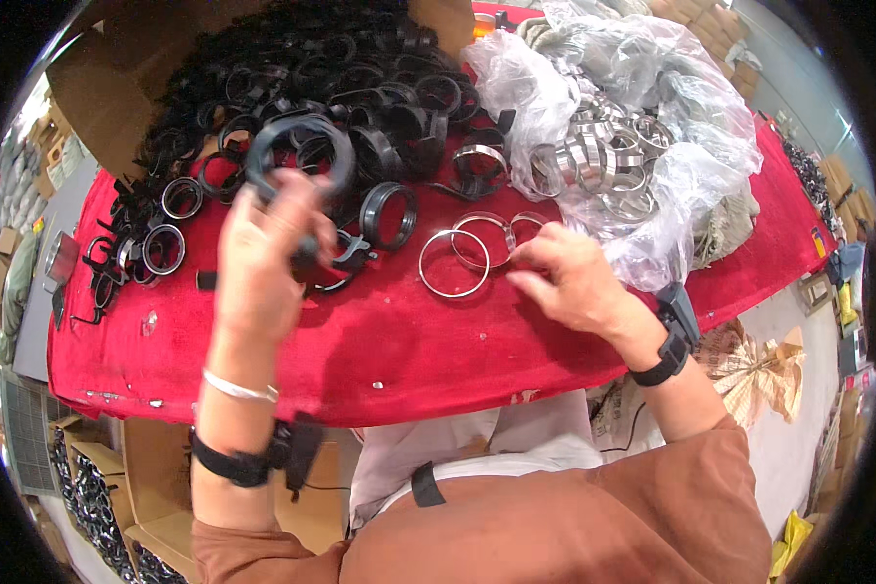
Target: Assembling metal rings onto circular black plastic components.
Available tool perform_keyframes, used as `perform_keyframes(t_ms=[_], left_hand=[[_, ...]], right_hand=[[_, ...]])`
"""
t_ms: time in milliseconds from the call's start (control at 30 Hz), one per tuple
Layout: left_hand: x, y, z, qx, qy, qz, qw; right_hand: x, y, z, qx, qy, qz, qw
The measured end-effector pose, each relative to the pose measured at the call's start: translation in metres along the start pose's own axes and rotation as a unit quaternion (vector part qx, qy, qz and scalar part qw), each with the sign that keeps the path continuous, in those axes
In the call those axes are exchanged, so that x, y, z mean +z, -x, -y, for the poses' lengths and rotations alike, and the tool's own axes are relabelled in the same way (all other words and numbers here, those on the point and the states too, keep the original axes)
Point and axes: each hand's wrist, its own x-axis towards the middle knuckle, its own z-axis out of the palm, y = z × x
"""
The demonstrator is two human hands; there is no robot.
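Note:
My left hand (273, 243) is raised over the left part of the table, smeared by motion, with its fingers closed on a black ring (344, 161). My right hand (579, 282) rests low at the table's middle, fingers curled at the edge of a thin silver metal ring (528, 216). The fingers partly hide that ring. Two more thin metal rings (455, 294) lie overlapping to its left. Between my hands stands a wider black ring (387, 216). A black clamp-like part (352, 250) sits just right of my left wrist.
A large heap of black rings (292, 58) spills from a cardboard box (102, 92) at the back left. At the back right, a clear plastic bag (706, 156) holds many metal rings (594, 156). Red cloth (438, 360) covers the table. Open cartons (156, 477) stand below left.

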Motion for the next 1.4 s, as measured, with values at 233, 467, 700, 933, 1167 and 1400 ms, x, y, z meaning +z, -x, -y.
perform_keyframes(t_ms=[233,467,700,933,1167,1400], left_hand=[[0.05,0.025,0.072,0.03,-0.053,-0.005,0.998],[0.052,-0.002,0.079,-0.046,0.162,-0.053,0.984],[0.059,0.002,0.068,-0.094,0.202,0.008,0.975],[0.053,0.005,0.074,-0.061,0.171,-0.003,0.983],[0.061,0.012,0.078,-0.045,0.143,0.001,0.989],[0.058,0.018,0.061,-0.104,0.234,0.111,0.96]], right_hand=[[0.022,-0.016,-0.012,-0.045,0.12,0.058,0.99],[-0.001,-0.02,-0.013,0.234,-0.657,0.055,0.715],[0.004,-0.013,-0.008,0.202,-0.702,0.103,0.675],[-0.013,-0.028,0.05,-0.101,0.014,-0.052,0.993],[0.01,-0.036,0.051,-0.134,0.125,-0.098,0.978],[-0.025,-0.025,0.047,-0.076,0.028,-0.079,0.994]])
